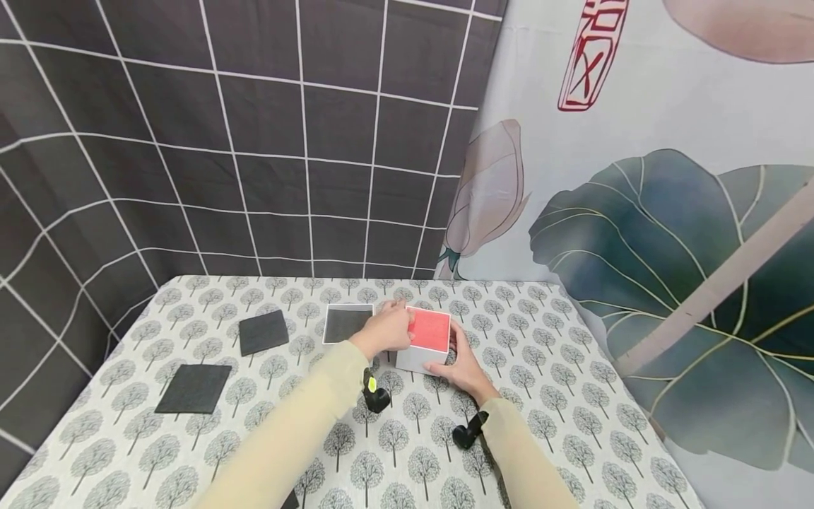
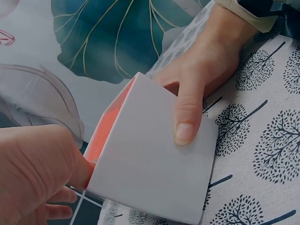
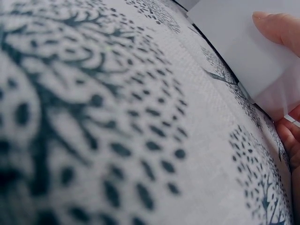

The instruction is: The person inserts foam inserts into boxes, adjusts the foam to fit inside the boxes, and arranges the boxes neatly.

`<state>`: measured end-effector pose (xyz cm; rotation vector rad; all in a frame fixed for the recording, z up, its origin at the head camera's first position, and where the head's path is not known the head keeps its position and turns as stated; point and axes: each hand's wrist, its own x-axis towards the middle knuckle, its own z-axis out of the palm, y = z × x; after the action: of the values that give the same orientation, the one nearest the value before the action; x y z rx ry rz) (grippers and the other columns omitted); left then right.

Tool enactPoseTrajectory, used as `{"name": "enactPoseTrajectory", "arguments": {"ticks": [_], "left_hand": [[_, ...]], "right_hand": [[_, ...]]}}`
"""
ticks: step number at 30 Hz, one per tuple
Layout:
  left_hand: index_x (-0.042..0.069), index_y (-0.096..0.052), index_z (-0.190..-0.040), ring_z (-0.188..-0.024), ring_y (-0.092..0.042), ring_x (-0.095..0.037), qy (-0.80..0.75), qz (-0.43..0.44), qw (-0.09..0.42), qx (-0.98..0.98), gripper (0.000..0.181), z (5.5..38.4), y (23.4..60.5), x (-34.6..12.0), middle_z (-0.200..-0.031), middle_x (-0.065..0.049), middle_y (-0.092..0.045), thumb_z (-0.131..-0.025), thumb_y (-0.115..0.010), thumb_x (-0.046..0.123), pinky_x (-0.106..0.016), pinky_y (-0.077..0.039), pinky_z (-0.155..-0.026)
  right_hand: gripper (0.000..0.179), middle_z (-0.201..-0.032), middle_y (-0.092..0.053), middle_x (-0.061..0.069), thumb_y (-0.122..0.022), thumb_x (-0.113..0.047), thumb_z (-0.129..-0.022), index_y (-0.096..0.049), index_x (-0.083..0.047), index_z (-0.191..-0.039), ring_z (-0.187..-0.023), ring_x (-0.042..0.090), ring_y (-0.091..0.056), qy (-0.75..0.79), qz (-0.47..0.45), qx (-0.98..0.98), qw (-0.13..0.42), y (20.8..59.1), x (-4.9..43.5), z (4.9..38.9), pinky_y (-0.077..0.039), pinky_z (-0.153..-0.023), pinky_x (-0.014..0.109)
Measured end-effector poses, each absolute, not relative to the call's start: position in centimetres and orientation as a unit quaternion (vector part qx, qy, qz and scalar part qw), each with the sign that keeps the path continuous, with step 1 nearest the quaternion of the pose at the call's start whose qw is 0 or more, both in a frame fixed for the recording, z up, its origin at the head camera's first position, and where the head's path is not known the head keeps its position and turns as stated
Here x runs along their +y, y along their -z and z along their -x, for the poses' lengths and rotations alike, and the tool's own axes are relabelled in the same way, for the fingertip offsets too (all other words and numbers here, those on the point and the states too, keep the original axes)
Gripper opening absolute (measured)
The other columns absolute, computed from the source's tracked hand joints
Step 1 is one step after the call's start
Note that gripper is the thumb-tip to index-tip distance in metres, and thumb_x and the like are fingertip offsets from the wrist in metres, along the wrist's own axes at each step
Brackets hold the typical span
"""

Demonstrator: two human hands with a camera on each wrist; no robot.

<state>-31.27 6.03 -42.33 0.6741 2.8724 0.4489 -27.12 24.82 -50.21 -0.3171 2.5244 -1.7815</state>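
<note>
A white box [image 1: 416, 359] with a red square surface [image 1: 430, 329] inside its rim stands on the table, tilted in the left wrist view. My right hand [image 1: 467, 365] grips it from the right, its thumb lying on the white front wall [image 2: 150, 154]. My left hand [image 1: 389, 329] is at the box's left edge. One of its digits reaches over the rim onto the red surface, while other fingers stay outside, curled. Whether they pinch anything is hidden. The right wrist view shows only the right thumb [image 3: 276, 30] and part of the box.
Left of the box lies a white-rimmed box or lid [image 1: 347, 324] with a dark inside. Two dark square pads, one farther back [image 1: 263, 332] and one nearer [image 1: 193, 389], lie on the tree-print tablecloth [image 1: 273, 371]. A dark grid curtain [image 1: 254, 141] hangs behind.
</note>
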Motion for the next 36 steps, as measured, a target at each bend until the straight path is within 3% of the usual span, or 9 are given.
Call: {"name": "enactPoseTrajectory", "arguments": {"ticks": [3,6,10,14,17,23,30,36], "left_hand": [[0.016,-0.054,-0.068,-0.132,-0.028,-0.035,-0.149,-0.227,0.072,0.960,0.021,31.2,42.4,6.2,-0.148,-0.017,-0.029,-0.083,-0.065,0.023,-0.058,-0.041,-0.093],[0.012,-0.064,-0.084,-0.134,-0.026,-0.035,-0.144,-0.239,0.050,0.959,0.012,31.2,42.6,6.3,-0.147,-0.017,-0.031,-0.082,-0.068,0.023,-0.056,-0.037,-0.097],[0.009,-0.065,-0.110,-0.132,-0.028,-0.032,-0.138,-0.262,0.019,0.955,0.034,31.0,42.7,6.9,-0.143,-0.017,-0.036,-0.083,-0.069,0.028,-0.051,-0.039,-0.099],[0.010,-0.063,-0.117,-0.126,-0.034,-0.027,-0.136,-0.303,0.008,0.943,0.036,30.4,42.7,7.9,-0.138,-0.013,-0.041,-0.086,-0.065,0.029,-0.040,-0.049,-0.088],[0.011,-0.061,-0.119,-0.121,-0.038,-0.023,-0.128,-0.333,-0.002,0.934,0.035,30.1,42.8,8.5,-0.132,-0.009,-0.045,-0.087,-0.063,0.027,-0.033,-0.051,-0.083],[0.017,-0.056,-0.129,-0.118,-0.042,-0.022,-0.107,-0.354,-0.013,0.929,0.043,30.0,43.0,9.5,-0.130,-0.005,-0.049,-0.089,-0.061,0.031,-0.034,-0.049,-0.087],[0.021,-0.061,-0.123,-0.108,-0.044,-0.019,-0.093,-0.342,-0.013,0.935,0.039,30.0,43.1,10.0,-0.121,-0.002,-0.051,-0.086,-0.064,0.031,-0.031,-0.050,-0.077],[0.022,-0.062,-0.122,-0.106,-0.043,-0.017,-0.076,-0.327,-0.013,0.942,0.038,30.0,43.1,10.2,-0.121,0.000,-0.051,-0.086,-0.065,0.030,-0.030,-0.049,-0.075]], "right_hand": [[0.107,-0.141,-0.036,0.013,-0.083,-0.016,-0.067,-0.013,-0.014,-0.148,-0.124,0.028,-0.040,0.571,0.102,0.814,0.017,50.2,25.0,27.2,-0.032,-0.103,0.048],[0.107,-0.140,-0.037,0.013,-0.083,-0.017,-0.067,-0.013,-0.015,-0.148,-0.124,0.028,-0.040,0.573,0.103,0.813,0.018,50.4,25.1,27.2,-0.032,-0.103,0.048],[0.107,-0.139,-0.038,0.014,-0.083,-0.014,-0.067,-0.013,-0.015,-0.148,-0.121,0.028,-0.042,0.581,0.104,0.807,0.018,50.6,25.2,27.3,-0.035,-0.101,0.046],[0.107,-0.138,-0.039,0.016,-0.082,-0.011,-0.066,-0.013,-0.011,-0.148,-0.119,0.029,-0.043,0.588,0.113,0.801,0.007,50.8,25.3,27.2,-0.035,-0.100,0.044],[0.105,-0.139,-0.039,0.015,-0.082,-0.014,-0.067,-0.014,-0.011,-0.148,-0.120,0.028,-0.044,0.581,0.116,0.806,0.004,50.9,25.2,27.1,-0.034,-0.101,0.046],[0.104,-0.142,-0.035,0.012,-0.082,-0.022,-0.069,-0.015,-0.017,-0.148,-0.122,0.027,-0.042,0.563,0.104,0.820,0.012,50.8,25.2,26.8,-0.029,-0.104,0.050],[0.104,-0.141,-0.036,0.012,-0.083,-0.021,-0.068,-0.016,-0.014,-0.148,-0.123,0.027,-0.041,0.562,0.111,0.820,0.000,50.7,25.1,26.8,-0.030,-0.105,0.048],[0.105,-0.139,-0.039,0.012,-0.083,-0.020,-0.068,-0.015,-0.011,-0.148,-0.119,0.026,-0.044,0.560,0.122,0.819,0.000,50.5,24.9,26.8,-0.033,-0.103,0.045]]}}
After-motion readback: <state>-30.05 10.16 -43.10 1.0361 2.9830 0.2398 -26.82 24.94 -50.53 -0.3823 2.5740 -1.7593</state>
